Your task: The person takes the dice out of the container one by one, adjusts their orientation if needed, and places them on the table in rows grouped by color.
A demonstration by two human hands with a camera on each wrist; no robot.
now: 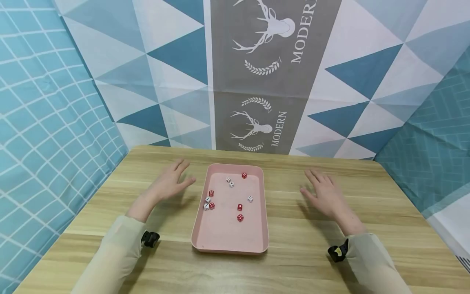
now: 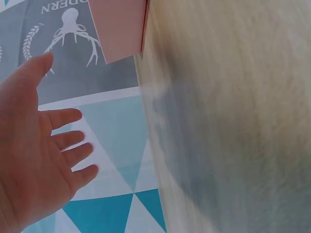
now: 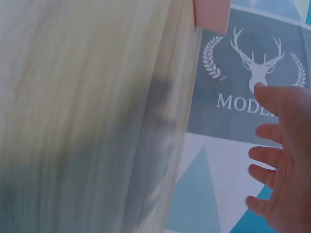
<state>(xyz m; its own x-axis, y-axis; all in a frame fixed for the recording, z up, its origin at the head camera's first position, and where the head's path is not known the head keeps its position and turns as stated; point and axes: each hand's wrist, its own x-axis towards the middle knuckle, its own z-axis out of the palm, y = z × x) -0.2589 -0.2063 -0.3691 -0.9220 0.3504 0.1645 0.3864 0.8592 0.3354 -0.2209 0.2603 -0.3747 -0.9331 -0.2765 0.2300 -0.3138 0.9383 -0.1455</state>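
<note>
A shallow pink tray [image 1: 224, 241] lies on the wooden table between my two hands. Inside it are several small dice, some red, such as the red die [image 1: 240, 217], and some white, such as the white die [image 1: 250, 199]. To the left of the tray, my left hand [image 1: 167, 185] hovers above the table with fingers extended and nothing in it. My right hand [image 1: 327, 196] is held over the table to the tray's right, farther from it, likewise holding nothing. Both wrist views show relaxed, spread fingers, with a corner of the pink tray [image 2: 119, 29] at the top.
The wooden table [image 1: 293, 261] extends on all sides of the tray. A patterned cloth [image 1: 176, 102] with triangles and deer prints hangs behind its far edge. Tiled-pattern cloth [image 1: 47, 122] hangs at the left. Black wrist straps [image 1: 150, 239] sit at both sleeves.
</note>
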